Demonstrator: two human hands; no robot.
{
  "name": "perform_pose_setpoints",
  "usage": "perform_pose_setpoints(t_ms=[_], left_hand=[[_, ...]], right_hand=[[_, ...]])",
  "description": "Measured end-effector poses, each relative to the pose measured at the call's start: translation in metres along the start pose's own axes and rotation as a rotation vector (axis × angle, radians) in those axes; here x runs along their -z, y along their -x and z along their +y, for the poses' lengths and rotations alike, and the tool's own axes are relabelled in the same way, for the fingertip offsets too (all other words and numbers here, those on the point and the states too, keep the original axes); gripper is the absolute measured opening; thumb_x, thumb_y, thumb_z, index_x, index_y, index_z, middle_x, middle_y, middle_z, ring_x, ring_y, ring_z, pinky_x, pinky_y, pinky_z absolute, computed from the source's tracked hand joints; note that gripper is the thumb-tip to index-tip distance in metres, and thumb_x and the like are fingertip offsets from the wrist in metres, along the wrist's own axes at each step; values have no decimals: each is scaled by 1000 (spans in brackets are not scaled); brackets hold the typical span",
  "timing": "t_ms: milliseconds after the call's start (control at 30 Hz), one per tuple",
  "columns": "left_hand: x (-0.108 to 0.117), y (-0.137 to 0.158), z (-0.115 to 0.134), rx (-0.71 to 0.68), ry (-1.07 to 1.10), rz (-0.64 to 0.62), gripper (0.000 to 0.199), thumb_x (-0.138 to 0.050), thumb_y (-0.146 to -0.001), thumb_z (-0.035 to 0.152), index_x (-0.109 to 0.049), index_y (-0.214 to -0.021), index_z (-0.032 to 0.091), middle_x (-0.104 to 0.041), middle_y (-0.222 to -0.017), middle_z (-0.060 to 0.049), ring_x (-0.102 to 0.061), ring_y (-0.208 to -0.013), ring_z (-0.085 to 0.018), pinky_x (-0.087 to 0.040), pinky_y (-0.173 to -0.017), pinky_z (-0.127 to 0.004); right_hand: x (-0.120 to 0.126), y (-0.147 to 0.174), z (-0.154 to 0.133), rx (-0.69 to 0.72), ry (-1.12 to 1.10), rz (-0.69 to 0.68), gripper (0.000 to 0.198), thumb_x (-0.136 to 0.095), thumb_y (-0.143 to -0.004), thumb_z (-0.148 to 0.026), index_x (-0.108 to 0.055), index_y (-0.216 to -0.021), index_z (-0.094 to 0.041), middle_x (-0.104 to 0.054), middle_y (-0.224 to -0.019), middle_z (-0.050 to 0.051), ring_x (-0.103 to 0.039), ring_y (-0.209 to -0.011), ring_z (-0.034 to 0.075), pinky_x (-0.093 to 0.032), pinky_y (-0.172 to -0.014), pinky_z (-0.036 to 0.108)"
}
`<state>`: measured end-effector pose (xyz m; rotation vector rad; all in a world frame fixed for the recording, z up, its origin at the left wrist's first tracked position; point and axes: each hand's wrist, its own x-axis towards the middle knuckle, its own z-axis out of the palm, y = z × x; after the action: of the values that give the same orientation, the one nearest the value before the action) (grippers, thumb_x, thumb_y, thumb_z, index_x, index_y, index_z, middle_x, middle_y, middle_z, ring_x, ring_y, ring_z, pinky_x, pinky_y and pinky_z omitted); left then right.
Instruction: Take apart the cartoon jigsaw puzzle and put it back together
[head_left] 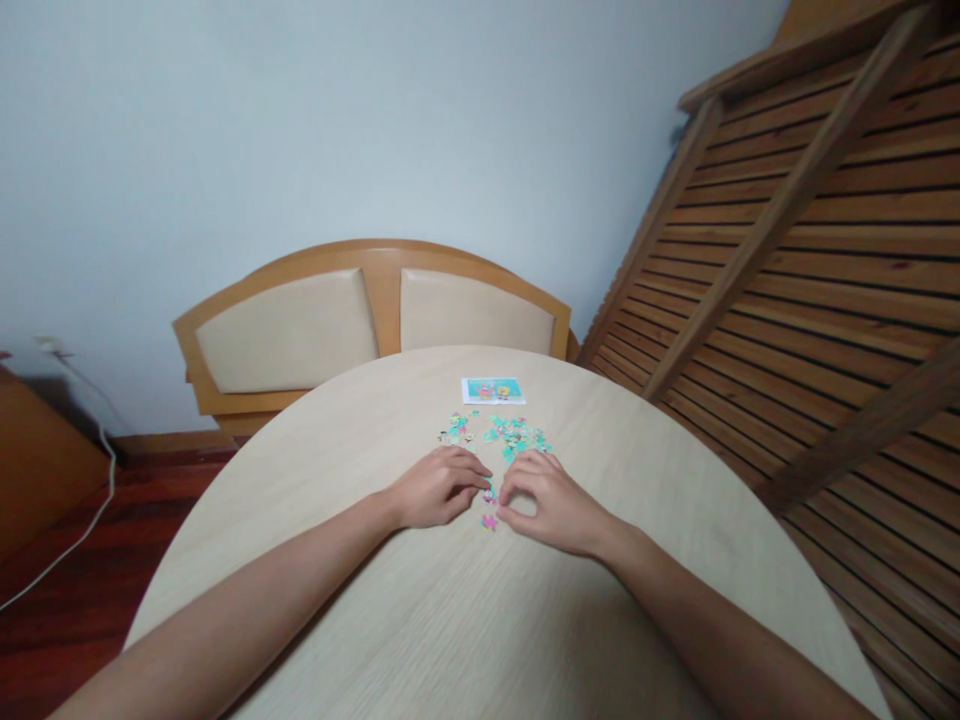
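Observation:
On the round table, small jigsaw puzzle pieces [489, 496] in pink, white and teal lie between my two hands. My left hand [442, 487] rests on the tabletop with curled fingers, its index fingertip and thumb closed at the left edge of these pieces. From the other side, my right hand [553, 503] brings thumb and index finger together in a pinch at their right edge. What exactly sits under the fingertips is too small to see fully. A separate pink puzzle piece [489, 522] lies just nearer to me, touched by neither hand.
Loose teal pieces [517, 436] and a smaller mixed group [456, 430] lie beyond my hands. Farther back is a reference picture card [493, 390]. The pale table [360, 630] meets a padded headboard [386, 300]; a slatted wooden frame [810, 250] leans at right.

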<state>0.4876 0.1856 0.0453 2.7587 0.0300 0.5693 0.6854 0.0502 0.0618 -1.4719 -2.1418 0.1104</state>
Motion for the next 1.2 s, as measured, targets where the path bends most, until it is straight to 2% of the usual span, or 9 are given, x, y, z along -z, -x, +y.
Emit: perform_pose_setpoints(t_ms=[233, 300, 433, 533, 633, 733, 867, 1067, 1200], left_hand=[[4, -2, 1, 19, -1, 28, 28, -52, -90, 16, -72, -108, 24, -72, -116, -6, -63, -109, -22, -45, -102, -39], [6, 0, -4, 109, -49, 109, 28, -52, -90, 16, -71, -109, 23, -72, -113, -6, -63, -107, -23, -46, -99, -39], [11, 8, -27, 405, -200, 304, 23, -54, -88, 18, -67, -106, 17, -71, -107, -10, -63, -102, -27, -49, -94, -43], [12, 14, -41, 516, -224, 306, 23, -54, -88, 21, -66, -107, 16, -70, -109, -11, -62, -104, -29, -49, -94, -44], [10, 14, -43, 485, -198, 259, 24, -55, -90, 23, -68, -109, 18, -71, -109, -10, -63, -105, -27, -49, -95, -41], [7, 10, -40, 378, -168, 194, 24, -55, -95, 28, -70, -112, 21, -73, -111, -8, -64, -105, -25, -48, -96, -39], [4, 8, -39, 296, -155, 152, 23, -55, -97, 33, -74, -106, 24, -74, -110, -7, -65, -106, -23, -45, -99, -40], [6, 7, -37, 343, -163, 152, 18, -58, -94, 27, -76, -97, 24, -76, -101, -5, -66, -99, -23, -46, -94, -37], [1, 6, -36, 482, -64, 225, 14, -63, -87, 25, -75, -93, 22, -74, -88, -4, -66, -86, -22, -49, -83, -33]], right_hand=[[-5, 2, -5, 68, -102, -76, 18, -79, -79, -34, -69, -91, -25, -70, -94, 2, -59, -101, 23, -39, -96, 39], [-5, 2, -4, 66, -98, -87, 18, -77, -82, -36, -70, -93, -25, -70, -96, 3, -59, -101, 23, -40, -97, 39], [-1, 2, -4, 55, -68, -57, 20, -69, -89, -40, -72, -101, -25, -70, -105, 5, -60, -105, 23, -40, -98, 39], [2, 2, -2, 63, -56, -78, 24, -68, -89, -41, -73, -107, -26, -70, -111, 5, -59, -110, 24, -40, -99, 39], [2, 2, 0, 70, -50, -92, 25, -67, -90, -40, -73, -110, -26, -71, -113, 6, -59, -111, 24, -41, -100, 40], [1, 3, 2, 77, -47, -87, 25, -67, -89, -38, -73, -110, -26, -71, -113, 6, -59, -111, 24, -41, -100, 40], [0, 3, 2, 83, -44, -88, 24, -67, -90, -38, -73, -110, -26, -70, -112, 6, -59, -111, 25, -42, -100, 40], [1, 2, 1, 97, -37, -85, 23, -67, -90, -36, -72, -108, -24, -70, -112, 6, -59, -110, 24, -42, -100, 39], [1, 3, 1, 87, -20, -91, 22, -66, -90, -36, -72, -108, -24, -70, -112, 6, -58, -111, 24, -42, -100, 40]])
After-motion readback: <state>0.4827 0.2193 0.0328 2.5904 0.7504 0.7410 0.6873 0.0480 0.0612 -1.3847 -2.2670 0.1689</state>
